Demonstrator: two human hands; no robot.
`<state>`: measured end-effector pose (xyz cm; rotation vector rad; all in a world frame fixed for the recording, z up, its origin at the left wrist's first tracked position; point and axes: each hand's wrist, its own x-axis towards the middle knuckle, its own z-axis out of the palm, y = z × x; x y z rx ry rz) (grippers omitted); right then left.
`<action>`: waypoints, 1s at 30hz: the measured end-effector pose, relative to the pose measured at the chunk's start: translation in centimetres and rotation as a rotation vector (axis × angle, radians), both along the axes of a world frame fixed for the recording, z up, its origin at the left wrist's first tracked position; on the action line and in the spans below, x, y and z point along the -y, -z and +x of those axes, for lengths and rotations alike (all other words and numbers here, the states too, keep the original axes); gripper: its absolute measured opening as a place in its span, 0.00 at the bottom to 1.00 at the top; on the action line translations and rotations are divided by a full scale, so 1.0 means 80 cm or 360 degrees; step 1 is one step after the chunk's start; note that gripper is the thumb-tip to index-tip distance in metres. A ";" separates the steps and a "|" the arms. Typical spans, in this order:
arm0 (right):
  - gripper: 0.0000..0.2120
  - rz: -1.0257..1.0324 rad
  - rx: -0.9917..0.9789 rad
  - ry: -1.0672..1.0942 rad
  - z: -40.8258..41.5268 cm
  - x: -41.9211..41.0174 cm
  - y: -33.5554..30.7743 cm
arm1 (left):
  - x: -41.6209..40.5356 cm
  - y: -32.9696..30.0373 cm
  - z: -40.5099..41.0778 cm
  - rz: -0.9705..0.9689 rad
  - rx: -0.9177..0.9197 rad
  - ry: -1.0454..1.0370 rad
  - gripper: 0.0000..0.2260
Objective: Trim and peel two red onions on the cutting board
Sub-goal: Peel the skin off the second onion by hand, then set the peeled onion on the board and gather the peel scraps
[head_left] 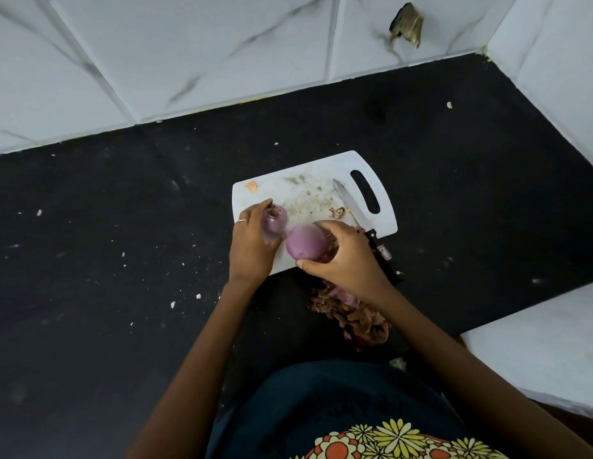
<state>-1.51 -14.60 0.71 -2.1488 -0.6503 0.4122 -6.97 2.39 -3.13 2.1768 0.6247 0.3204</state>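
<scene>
A: What sits on the white plastic cutting board with the slot handle?

B: Two peeled red onions, smooth and glossy purple, both over the board's near edge. The smaller onion is at the board's near left corner, its trimmed, pale cut end facing up and away, long axis roughly upright. The larger, rounder onion is just right of it; I cannot tell which way its ends point.

A: And the hands?

B: The left hand, a thin ring on one finger, curls its fingers round the smaller onion. The right hand wraps round the larger one, thumb underneath.

A: Anything else?

B: A steel-bladed knife with a dark handle lies along the board's right side, tip pointing away. Papery brown-purple onion skins are heaped on the black speckled counter just nearside of the board.
</scene>
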 end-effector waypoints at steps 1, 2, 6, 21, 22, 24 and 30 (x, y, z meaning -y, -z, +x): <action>0.30 -0.0039 0.0020 -0.0018 0.000 -0.006 0.004 | -0.007 0.000 0.001 0.0032 0.0008 0.0028 0.25; 0.31 -0.0086 0.0059 -0.0032 0.001 -0.013 0.008 | -0.013 -0.001 0.002 0.0042 0.0012 0.0059 0.24; 0.31 -0.0359 0.0281 -0.0125 0.002 -0.035 0.012 | -0.025 -0.004 0.001 -0.0060 0.0074 0.0119 0.22; 0.27 -0.0368 0.0140 -0.0206 0.042 -0.052 -0.009 | -0.035 -0.001 -0.010 -0.0411 0.0207 -0.0018 0.25; 0.22 -0.0233 0.0104 -0.0197 0.051 -0.058 -0.014 | -0.034 -0.001 -0.009 -0.0426 0.0217 -0.0080 0.23; 0.18 -0.0100 0.0125 -0.0274 0.072 -0.081 -0.019 | -0.034 0.001 -0.004 -0.0422 0.0197 -0.0163 0.21; 0.19 -0.0431 0.0313 -0.0825 0.113 -0.161 -0.011 | -0.042 -0.007 0.023 -0.0530 0.0058 -0.0071 0.27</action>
